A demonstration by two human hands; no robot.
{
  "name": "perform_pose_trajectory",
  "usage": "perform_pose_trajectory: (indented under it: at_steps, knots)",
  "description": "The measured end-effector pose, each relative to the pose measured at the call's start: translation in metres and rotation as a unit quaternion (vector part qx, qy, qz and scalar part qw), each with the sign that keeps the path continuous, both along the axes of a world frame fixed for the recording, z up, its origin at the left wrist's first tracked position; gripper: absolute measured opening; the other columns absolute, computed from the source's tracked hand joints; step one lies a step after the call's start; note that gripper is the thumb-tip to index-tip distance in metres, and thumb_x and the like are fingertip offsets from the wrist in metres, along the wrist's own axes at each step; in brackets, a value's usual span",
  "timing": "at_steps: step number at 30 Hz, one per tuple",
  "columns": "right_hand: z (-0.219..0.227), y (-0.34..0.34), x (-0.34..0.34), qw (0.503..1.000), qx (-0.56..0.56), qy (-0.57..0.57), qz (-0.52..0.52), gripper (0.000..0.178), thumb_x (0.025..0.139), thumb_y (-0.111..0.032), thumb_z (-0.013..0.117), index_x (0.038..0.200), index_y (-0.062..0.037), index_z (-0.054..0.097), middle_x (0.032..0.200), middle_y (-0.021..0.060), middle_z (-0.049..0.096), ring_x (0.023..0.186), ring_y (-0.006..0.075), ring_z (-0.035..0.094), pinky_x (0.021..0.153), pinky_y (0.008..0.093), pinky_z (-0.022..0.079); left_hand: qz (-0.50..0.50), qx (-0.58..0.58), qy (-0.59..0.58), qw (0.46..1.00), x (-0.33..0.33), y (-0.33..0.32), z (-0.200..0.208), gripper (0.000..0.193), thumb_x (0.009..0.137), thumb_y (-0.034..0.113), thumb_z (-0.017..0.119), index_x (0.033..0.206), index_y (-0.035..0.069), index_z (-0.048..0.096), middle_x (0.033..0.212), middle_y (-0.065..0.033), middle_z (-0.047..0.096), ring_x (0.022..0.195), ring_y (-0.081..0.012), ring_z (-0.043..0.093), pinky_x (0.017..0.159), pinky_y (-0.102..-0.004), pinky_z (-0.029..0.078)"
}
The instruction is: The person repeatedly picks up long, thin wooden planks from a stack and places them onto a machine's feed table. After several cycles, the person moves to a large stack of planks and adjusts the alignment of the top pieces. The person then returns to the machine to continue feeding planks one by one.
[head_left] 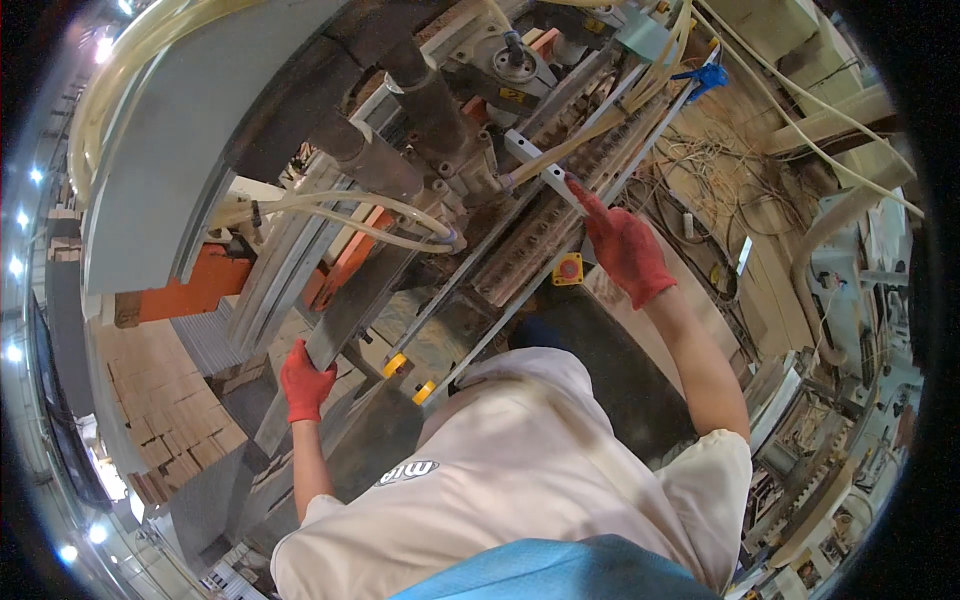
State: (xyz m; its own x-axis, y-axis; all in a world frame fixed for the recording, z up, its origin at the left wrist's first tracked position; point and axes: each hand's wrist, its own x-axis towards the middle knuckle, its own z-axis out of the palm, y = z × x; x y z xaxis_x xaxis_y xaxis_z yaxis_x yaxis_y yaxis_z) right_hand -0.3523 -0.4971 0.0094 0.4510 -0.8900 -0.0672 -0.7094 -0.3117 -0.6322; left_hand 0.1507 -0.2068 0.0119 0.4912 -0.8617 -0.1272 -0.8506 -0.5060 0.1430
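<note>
My right hand (632,252), in a red glove, reaches over the machine bed. Its index finger is stretched out, with the tip on a light grey metal bar (548,170) that has small dark round spots. The other fingers are partly curled, and I see nothing held in them. At the left, my left hand (308,380), also red-gloved, closes on the near end of a long grey board (362,305). Part of its grip is hidden behind the hand. Between my hands, a dark toothed track (530,245) runs slantwise between metal rails.
Two yellow round end pieces (396,365) cap the near rail ends. A yellow square with a red button (567,269) sits beside the track. Pale hoses (340,208) cross the machine. Stacked wooden boards (165,400) stand left; tangled cables (700,180) lie right.
</note>
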Motion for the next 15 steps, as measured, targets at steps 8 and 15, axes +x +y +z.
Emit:
perform_pose_trajectory:
  at_steps: [8,15]
  knots:
    - [0.016,0.004,0.004,0.997,-0.057,0.052,0.008,0.064,0.104,-0.016,0.052,0.160,-0.0397,0.033,0.081,0.0216,0.063,0.076,0.0403,0.065,0.069,0.0505,0.052,-0.025,-0.058,-0.025,0.998,-0.009,-0.002,0.007,0.052,0.066,0.021,0.084,0.107,0.005,0.058,0.091,-0.0224,0.068,0.091,-0.0447,0.066,0.074,-0.0509,0.053]
    - [0.017,0.004,0.004,0.996,-0.068,0.048,0.010,0.067,0.102,-0.015,0.052,0.161,-0.0394,0.031,0.078,0.0219,0.065,0.071,0.0427,0.065,0.065,0.0525,0.051,-0.023,-0.058,-0.023,0.998,-0.007,0.002,0.006,0.049,0.068,0.022,0.083,0.107,0.006,0.059,0.091,-0.0210,0.069,0.090,-0.0436,0.067,0.074,-0.0513,0.053]
